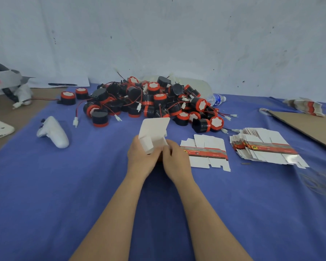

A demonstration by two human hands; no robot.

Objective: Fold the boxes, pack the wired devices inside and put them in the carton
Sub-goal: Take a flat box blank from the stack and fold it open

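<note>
**Early stage: one box half formed, nothing seen packed**

A white box is held near centre with its lid flap standing open. The left hand grips its side and the right hand pinches a near flap. The wired devices lie heaped beyond it, unpacked. Flat blanks wait at right. The brown carton, far right, is only partly in view, and no finished boxes show.

Device heap sits behind the box — flat boxes right, perhaps carton beyond.

Packing workshop, heaped devices, flat boxes
</note>
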